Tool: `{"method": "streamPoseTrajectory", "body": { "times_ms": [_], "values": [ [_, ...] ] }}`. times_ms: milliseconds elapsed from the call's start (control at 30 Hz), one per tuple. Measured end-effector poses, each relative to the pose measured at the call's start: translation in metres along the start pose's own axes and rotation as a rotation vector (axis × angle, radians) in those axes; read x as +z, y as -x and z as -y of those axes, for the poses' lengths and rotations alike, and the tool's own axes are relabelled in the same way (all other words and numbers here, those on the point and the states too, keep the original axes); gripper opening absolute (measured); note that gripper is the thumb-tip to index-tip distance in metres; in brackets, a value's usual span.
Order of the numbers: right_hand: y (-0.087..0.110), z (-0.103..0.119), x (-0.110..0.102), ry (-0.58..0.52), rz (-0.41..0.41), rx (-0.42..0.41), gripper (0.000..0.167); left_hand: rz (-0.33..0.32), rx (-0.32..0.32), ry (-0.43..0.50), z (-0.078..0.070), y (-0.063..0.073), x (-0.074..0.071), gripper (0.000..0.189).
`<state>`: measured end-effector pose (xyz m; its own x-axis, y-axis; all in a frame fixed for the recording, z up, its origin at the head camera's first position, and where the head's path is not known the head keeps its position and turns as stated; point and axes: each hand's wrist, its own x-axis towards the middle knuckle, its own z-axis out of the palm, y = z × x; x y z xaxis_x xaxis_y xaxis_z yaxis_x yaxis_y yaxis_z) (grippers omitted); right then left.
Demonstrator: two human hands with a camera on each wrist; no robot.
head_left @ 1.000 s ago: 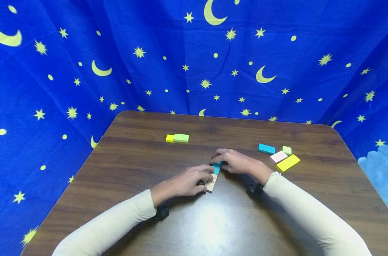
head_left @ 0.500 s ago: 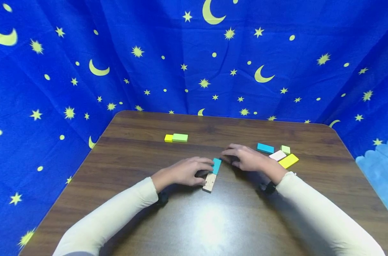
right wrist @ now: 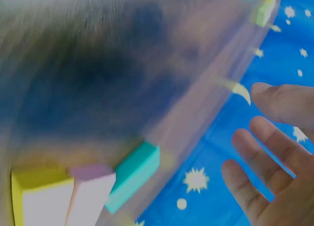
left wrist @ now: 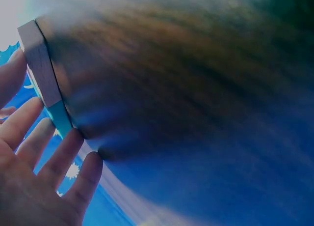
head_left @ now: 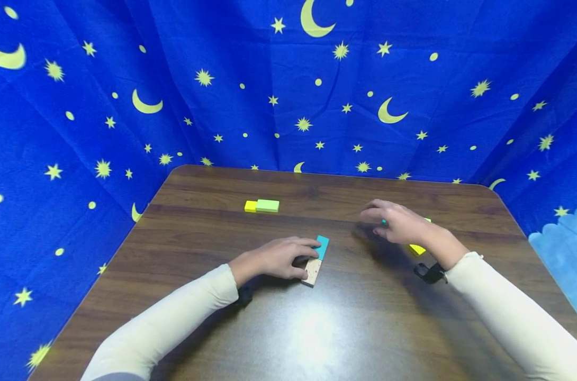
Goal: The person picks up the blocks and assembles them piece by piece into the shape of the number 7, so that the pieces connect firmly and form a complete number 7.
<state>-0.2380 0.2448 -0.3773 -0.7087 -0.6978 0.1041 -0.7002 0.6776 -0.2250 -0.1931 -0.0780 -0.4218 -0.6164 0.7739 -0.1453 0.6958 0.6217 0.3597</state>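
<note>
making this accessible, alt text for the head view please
Left hand at a blue block and wooden block, end to end on a brown table; right hand partly hides a yellow block. A starry blue curtain hangs behind.

Blue block [head_left: 323, 247], wooden block [head_left: 313, 271], ends touching

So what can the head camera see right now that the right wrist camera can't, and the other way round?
Only the head view shows the left hand and the plain wooden block by its thumb.

Only the right wrist view shows the pink block; in the head view, the right hand seems to cover it.

Both show the right hand, the big yellow block and the starry blue curtain.
</note>
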Motion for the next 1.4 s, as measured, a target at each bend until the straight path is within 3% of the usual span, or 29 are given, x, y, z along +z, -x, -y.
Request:
{"method": "streamPoseTrajectory", "body": {
  "times_ms": [133,267,567,833,1133,1400],
  "values": [
    [0.008,-0.006,-0.014,0.005,0.015,0.074,0.039,0.002,-0.016,-0.004,-0.001,0.0,0.0,0.051],
    [0.018,-0.012,-0.024,0.019,0.024,0.085,0.038,0.009,-0.003,-0.021,-0.002,-0.001,-0.001,0.054],
    [0.044,-0.033,-0.034,0.057,-0.02,0.118,0.035,0.002,0.035,-0.05,0.0,-0.002,0.002,0.053],
    [0.068,-0.054,-0.04,0.081,-0.027,0.229,0.036,-0.008,0.03,-0.028,-0.001,0.002,0.001,0.052],
    [0.093,-0.065,-0.035,0.133,-0.177,0.132,0.036,-0.007,0.008,-0.003,-0.001,0.002,0.002,0.053],
    [0.109,-0.066,-0.02,0.109,-0.142,0.172,0.037,0.005,-0.001,0.021,-0.002,0.001,0.001,0.052]
  ]
}}
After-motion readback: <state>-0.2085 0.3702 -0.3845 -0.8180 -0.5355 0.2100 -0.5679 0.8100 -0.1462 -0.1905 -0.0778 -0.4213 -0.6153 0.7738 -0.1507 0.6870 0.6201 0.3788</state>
